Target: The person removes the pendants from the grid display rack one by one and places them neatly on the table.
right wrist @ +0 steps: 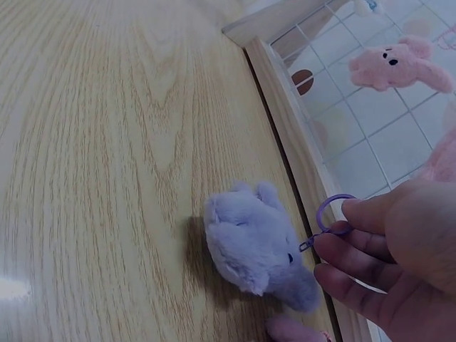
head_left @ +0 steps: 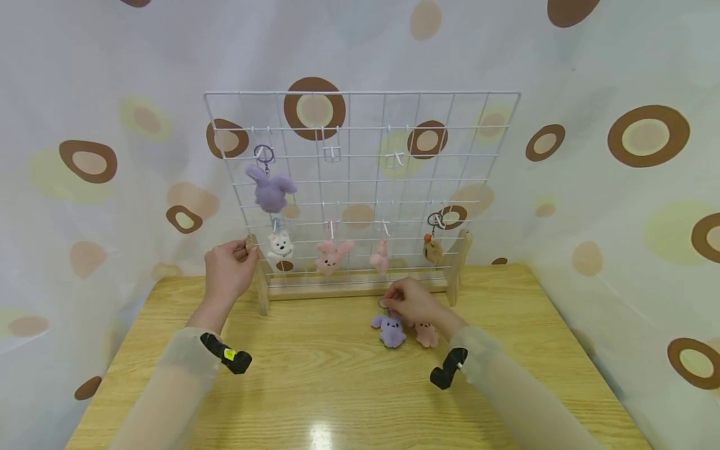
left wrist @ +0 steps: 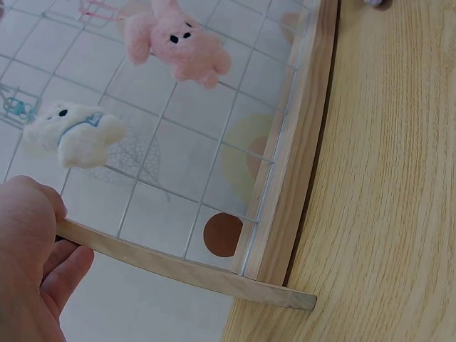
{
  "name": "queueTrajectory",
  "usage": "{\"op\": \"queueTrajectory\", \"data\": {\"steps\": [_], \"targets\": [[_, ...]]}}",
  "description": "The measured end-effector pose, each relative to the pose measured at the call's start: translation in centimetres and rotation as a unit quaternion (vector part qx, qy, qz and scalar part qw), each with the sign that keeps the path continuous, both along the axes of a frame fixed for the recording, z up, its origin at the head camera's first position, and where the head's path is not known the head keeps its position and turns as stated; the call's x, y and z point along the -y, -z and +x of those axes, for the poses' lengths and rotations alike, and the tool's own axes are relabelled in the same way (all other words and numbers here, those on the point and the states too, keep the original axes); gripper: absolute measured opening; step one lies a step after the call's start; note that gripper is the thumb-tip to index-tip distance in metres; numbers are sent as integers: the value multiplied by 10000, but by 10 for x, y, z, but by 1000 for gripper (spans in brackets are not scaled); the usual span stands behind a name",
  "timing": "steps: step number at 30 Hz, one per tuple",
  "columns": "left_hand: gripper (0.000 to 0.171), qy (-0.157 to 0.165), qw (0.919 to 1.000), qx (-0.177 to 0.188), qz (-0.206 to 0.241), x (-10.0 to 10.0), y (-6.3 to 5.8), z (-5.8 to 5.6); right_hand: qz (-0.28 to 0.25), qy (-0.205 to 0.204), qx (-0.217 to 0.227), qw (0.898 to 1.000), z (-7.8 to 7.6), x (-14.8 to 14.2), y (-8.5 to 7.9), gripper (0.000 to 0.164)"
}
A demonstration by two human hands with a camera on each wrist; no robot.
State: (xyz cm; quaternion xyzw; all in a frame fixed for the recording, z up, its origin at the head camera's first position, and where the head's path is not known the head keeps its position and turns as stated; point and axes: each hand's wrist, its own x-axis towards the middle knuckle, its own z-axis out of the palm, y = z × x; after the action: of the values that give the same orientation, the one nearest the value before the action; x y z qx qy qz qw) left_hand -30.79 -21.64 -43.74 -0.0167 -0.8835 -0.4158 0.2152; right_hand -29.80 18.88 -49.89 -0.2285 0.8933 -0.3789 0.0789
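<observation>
My left hand (head_left: 230,269) grips the left wooden upright (left wrist: 178,272) of a white wire grid rack, thumb on one side and fingers on the other. A lilac plush bunny keychain (right wrist: 246,239) lies on the table before the rack's base. With thumb and fingers, my right hand (head_left: 415,303) pinches its purple ring (right wrist: 318,214); a short chain joins ring and plush. Beside it lies a pink plush keychain (head_left: 426,336), partly hidden under the right wrist.
On the grid's hooks hang another lilac bunny (head_left: 272,192), a white dog plush (head_left: 280,245), two pink plushes (head_left: 333,257) and a brown plush (head_left: 432,251). Upper hooks (head_left: 332,154) carry nothing. A wooden base bar (head_left: 337,291) runs along the wood-grain table (head_left: 292,375). Patterned cloth hangs behind.
</observation>
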Motion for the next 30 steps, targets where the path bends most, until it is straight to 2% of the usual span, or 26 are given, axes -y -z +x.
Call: {"op": "queueTrajectory", "data": {"steps": [5,13,19,30], "targets": [[32,-4,10000,-5,4,0,0,1,215,99,-49,9997,1,2,-2,6],[32,-4,10000,10,14,0,1,0,366,353,-63,9987,3,0,-13,11],[31,-39,10000,-50,-31,0,1,-1,187,54,-300,9994,3,-5,-27,11],[34,58,9999,97,108,1,1,-1,-156,-347,-308,9988,11,-11,-60,14]]}}
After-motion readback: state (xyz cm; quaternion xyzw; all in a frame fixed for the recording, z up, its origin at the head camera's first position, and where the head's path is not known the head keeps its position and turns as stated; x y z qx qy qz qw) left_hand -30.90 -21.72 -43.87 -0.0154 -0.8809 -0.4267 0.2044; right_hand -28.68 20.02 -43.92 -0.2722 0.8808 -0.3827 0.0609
